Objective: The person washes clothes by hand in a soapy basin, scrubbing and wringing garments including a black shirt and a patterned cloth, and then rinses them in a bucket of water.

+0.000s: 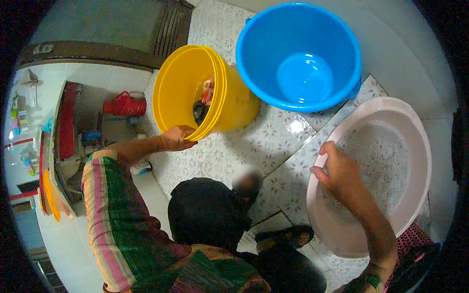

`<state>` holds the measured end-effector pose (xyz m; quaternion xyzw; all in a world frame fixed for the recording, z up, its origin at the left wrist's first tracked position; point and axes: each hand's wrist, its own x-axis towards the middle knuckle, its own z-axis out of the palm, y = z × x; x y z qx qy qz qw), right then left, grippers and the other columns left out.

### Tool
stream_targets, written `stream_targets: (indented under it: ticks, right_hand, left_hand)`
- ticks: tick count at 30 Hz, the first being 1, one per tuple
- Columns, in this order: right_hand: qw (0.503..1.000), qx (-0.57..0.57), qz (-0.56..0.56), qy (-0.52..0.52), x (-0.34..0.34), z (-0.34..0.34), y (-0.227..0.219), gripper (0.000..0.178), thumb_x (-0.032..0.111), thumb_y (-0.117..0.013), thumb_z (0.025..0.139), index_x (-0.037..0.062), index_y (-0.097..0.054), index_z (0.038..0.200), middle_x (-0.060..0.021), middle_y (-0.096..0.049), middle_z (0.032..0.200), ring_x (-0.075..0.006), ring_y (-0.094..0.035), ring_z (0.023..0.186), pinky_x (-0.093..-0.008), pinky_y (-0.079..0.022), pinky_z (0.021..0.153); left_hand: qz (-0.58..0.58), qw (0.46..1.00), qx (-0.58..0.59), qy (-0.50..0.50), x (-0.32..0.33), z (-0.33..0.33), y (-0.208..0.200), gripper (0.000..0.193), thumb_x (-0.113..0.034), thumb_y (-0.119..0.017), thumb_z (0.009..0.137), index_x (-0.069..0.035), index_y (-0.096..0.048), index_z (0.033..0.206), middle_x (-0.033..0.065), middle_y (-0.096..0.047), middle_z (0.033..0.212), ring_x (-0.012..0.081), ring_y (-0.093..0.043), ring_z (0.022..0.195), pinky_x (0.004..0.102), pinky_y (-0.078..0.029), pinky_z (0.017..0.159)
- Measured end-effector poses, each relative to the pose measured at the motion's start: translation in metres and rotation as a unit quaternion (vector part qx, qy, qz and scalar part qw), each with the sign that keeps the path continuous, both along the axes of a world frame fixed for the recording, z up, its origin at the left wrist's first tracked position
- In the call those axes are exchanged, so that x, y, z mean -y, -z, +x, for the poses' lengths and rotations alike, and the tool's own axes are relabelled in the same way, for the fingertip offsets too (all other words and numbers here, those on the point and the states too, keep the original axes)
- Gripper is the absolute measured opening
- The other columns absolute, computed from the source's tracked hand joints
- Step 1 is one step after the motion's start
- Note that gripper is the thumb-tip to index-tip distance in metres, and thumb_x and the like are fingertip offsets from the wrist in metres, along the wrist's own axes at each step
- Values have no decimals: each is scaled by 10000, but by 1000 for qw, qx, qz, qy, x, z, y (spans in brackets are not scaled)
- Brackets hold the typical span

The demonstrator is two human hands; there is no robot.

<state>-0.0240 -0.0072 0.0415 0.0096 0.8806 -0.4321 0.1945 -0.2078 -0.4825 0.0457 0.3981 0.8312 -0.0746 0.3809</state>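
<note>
My left hand (pixel 178 138) is closed on the near rim of a yellow bucket (pixel 237 105). The bucket leans with its mouth turned toward the left, and wet red and dark cloth-like items (pixel 206 95) lie inside. At the right, my right hand (pixel 342 171) grips the left rim of a pale pink oval tub (pixel 387 103), fingers curled over the edge. Foamy, cloudy water (pixel 373 161) fills its lower part. Beyond both hands stands a round blue tub (pixel 264 53) with a little clear water at the bottom.
Wet patterned floor tiles (pixel 288 161) lie between the containers. My black-clad knee (pixel 205 210) and a dark sandal (pixel 286 238) are in the lower middle. A dark door (pixel 107 29) is at upper left; a red container (pixel 125 104) sits left of the bucket. Pale walls (pixel 410 63) border the right.
</note>
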Motion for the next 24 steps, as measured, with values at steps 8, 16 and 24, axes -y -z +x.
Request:
stream_targets:
  ticks: [8,16,24]
  right_hand:
    - [988,108,112,12,15,-19,-35,425,140,-670,775,121,-388,1092,-190,-626,848,-383,-621,815,-467,-477,686]
    - [969,219,97,-54,13,-41,-21,420,150,-578,853,109,-355,1207,-266,-601,905,-440,-588,874,-490,-459,752]
    - [958,255,130,-21,23,-33,-13,547,129,-556,864,116,-274,1333,-255,-524,1194,-435,-538,1039,-480,-430,847]
  left_hand:
    - [83,995,52,-3,3,-9,14,355,-265,-586,830,-75,-566,1129,145,-576,1150,321,-591,976,396,-473,880]
    - [94,995,38,-23,3,3,4,380,-238,-606,809,-104,-557,1162,111,-581,1175,293,-591,1005,383,-494,853]
    - [151,986,0,69,21,2,19,448,-302,-606,805,-64,-543,1179,134,-602,1126,304,-583,1027,419,-501,831]
